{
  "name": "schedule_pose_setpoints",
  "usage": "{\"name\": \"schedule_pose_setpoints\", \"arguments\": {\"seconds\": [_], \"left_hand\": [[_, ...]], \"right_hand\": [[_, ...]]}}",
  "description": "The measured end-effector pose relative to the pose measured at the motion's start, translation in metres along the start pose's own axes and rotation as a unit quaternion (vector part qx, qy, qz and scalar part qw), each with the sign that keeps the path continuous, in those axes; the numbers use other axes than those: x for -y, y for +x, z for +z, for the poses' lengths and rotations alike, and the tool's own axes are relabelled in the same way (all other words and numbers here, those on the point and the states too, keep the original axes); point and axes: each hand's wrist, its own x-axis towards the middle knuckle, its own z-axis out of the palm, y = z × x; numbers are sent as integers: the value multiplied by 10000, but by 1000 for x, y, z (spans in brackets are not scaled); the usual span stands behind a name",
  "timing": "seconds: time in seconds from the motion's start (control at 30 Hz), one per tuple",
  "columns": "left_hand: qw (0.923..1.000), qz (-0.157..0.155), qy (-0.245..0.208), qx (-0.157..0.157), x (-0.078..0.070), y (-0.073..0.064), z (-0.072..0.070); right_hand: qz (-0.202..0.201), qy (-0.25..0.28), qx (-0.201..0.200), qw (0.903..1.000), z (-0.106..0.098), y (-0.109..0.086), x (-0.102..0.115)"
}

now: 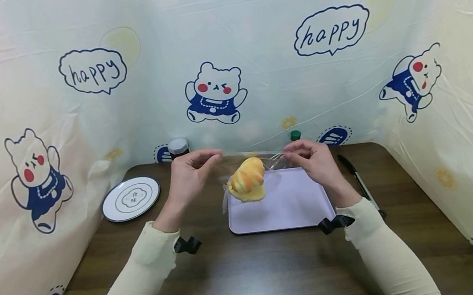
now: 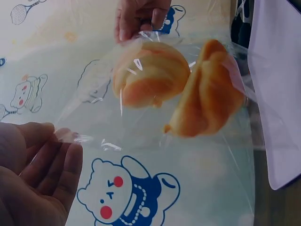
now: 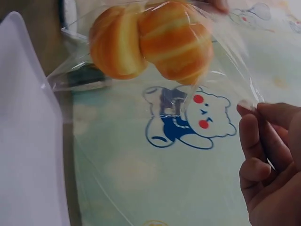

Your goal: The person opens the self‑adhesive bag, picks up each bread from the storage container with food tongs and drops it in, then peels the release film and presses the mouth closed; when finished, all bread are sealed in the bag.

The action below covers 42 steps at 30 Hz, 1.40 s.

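Note:
A clear plastic bag [image 2: 141, 136] is stretched between both hands above the table. My left hand [image 1: 191, 174] pinches one top corner between thumb and fingers, and my right hand [image 1: 314, 163] pinches the opposite corner. Inside the bag are two golden bread rolls; the ridged roll [image 1: 248, 176] shows from the head. In the left wrist view a rounded roll [image 2: 151, 75] lies against a longer folded roll [image 2: 207, 94]. The right wrist view shows the rolls [image 3: 176, 42] pressed side by side. Below the bag lies a pale lilac tray [image 1: 280, 210].
On the left of the brown table [image 1: 251, 277] is a white plate [image 1: 130, 199] with a dark rim. A jar with a grey lid [image 1: 178, 147] and a green cap [image 1: 295, 135] show at the back. A black pen-like item [image 1: 358, 180] lies at right.

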Motion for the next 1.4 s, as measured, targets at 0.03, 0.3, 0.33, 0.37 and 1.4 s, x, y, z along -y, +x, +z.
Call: {"name": "schedule_pose_setpoints", "arguments": {"seconds": [0.03,0.3,0.33,0.37,1.4], "left_hand": [[10000,-49,-32,48,1,0,-1],[9982,-132,-218,543,10,5,-13],[9979,-124,-213,606,11,5,-14],[9975,-121,-206,661,13,6,-16],[9895,346,-367,1358,23,7,-27]], "right_hand": [[5,60,22,10000,-2,0,1],[-173,94,258,9995,-13,-2,12],[-275,154,299,9991,-14,-2,12],[-398,216,342,9984,-15,-2,13],[-1169,65,1266,9850,-26,-5,10]]}}
